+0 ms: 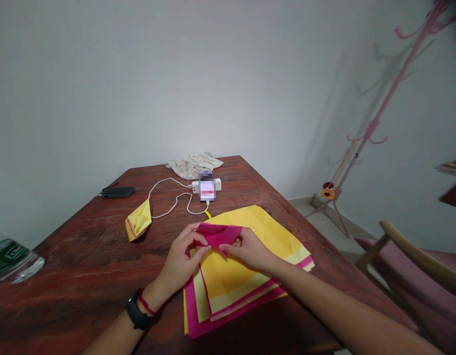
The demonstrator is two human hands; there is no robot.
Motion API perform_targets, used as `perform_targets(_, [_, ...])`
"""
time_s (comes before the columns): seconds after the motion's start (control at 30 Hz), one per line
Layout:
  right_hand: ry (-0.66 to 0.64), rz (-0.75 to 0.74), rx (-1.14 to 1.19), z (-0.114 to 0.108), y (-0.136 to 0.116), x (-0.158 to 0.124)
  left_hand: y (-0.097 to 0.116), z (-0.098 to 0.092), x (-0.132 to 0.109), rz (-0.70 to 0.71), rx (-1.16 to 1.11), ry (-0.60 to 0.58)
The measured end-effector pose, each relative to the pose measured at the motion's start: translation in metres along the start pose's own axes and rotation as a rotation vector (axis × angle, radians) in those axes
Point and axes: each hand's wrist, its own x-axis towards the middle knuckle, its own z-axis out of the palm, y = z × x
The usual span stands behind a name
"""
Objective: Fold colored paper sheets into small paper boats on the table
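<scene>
Both hands meet over a folded magenta paper piece (219, 233) held just above a stack of yellow and magenta paper sheets (240, 276). My left hand (183, 260) pinches the piece's left edge; a black watch and a red thread sit on that wrist. My right hand (250, 250) pinches its lower right corner. A finished folded yellow paper shape (139, 220) with a magenta stripe lies to the left on the dark wooden table (83, 276).
A phone (207, 189) stands propped against a white charger, its white cable looping across the table. Behind it lies a crumpled cloth (194, 164). A black device (118, 192) lies far left, a plastic bottle (13, 259) at the left edge. A chair (416, 261) and a pink coat stand (376, 123) are on the right.
</scene>
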Motion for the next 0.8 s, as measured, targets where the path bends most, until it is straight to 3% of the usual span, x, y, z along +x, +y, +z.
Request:
perform_targets(0.13, [0.145,-0.095,-0.035,-0.006,0.005,0.003,0.002,-0.004,-0.002,-0.021,-0.136,0.084])
perform_targets(0.27, [0.211,-0.146,0.026,-0.011,0.012,0.007,0.007,-0.009,-0.004,-0.057,-0.274,0.077])
perform_targets(0.47, [0.138,-0.045,0.208,-0.007,0.005,0.004,-0.003,-0.004,0.003,-0.152,-0.234,0.015])
perform_targets(0.63, [0.006,-0.005,0.199,-0.007,-0.002,-0.001,-0.008,-0.002,0.003,-0.088,-0.009,-0.119])
perform_targets(0.8, [-0.076,-0.016,0.192,-0.005,-0.003,-0.003,-0.004,-0.004,0.001,-0.053,0.113,-0.131])
